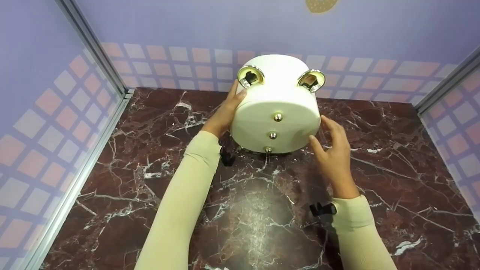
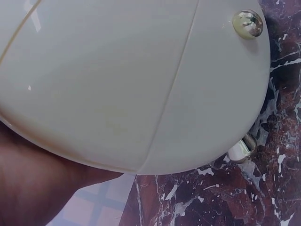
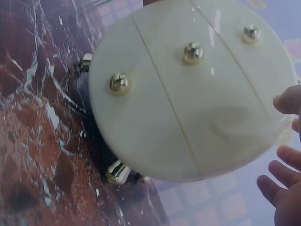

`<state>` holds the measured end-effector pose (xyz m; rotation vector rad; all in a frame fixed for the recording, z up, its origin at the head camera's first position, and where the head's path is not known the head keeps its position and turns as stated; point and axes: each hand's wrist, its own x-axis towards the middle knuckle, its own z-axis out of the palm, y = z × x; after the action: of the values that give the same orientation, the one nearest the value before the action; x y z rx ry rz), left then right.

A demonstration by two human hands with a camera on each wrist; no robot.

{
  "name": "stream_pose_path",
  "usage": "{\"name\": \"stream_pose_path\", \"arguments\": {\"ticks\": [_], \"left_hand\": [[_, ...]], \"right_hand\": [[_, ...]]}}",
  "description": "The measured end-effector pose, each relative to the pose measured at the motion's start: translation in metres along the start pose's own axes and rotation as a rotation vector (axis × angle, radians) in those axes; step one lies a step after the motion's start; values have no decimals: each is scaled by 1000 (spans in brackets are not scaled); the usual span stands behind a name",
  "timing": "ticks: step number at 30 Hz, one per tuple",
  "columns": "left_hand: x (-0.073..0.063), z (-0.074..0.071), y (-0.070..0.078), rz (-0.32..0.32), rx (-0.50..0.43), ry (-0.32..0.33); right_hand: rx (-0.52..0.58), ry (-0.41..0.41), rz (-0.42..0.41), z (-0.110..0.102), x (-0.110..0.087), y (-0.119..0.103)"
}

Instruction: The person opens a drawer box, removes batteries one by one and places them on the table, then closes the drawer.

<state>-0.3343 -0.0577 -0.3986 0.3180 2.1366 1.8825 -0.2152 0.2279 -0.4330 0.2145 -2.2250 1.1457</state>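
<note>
A glossy white drawer box (image 1: 247,123) with a rounded front stands toward the back of the marble surface. Seams split its front into three parts, each bearing a round gold knob (image 1: 278,117). Two gold rings (image 1: 250,66) stick up from its top like ears. Short gold feet (image 3: 118,172) show under it in the right wrist view. My left hand (image 1: 225,112) grips the box's left side, thumb toward the front; its other fingers are mostly hidden. At the lower right side, my right hand (image 1: 335,157) has its fingers spread; whether they touch the box I cannot tell.
The dark red marble tabletop (image 1: 150,210) has white veins. A lilac back wall (image 1: 187,22) with pink and white squares rises close behind the box. Side panels (image 1: 33,75) stand left and right, with metal edge strips. A black wrist mount (image 1: 322,209) sits at the right cuff.
</note>
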Motion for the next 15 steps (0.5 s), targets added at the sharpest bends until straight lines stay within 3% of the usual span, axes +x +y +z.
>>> {"name": "stream_pose_path", "arguments": {"ticks": [6,15], "left_hand": [[-1,-1,1,3,36,22],[-2,0,-1,0,59,39]], "right_hand": [[87,84,-101,6,-2,-19],[313,22,-122,22,-3,-39]]}}
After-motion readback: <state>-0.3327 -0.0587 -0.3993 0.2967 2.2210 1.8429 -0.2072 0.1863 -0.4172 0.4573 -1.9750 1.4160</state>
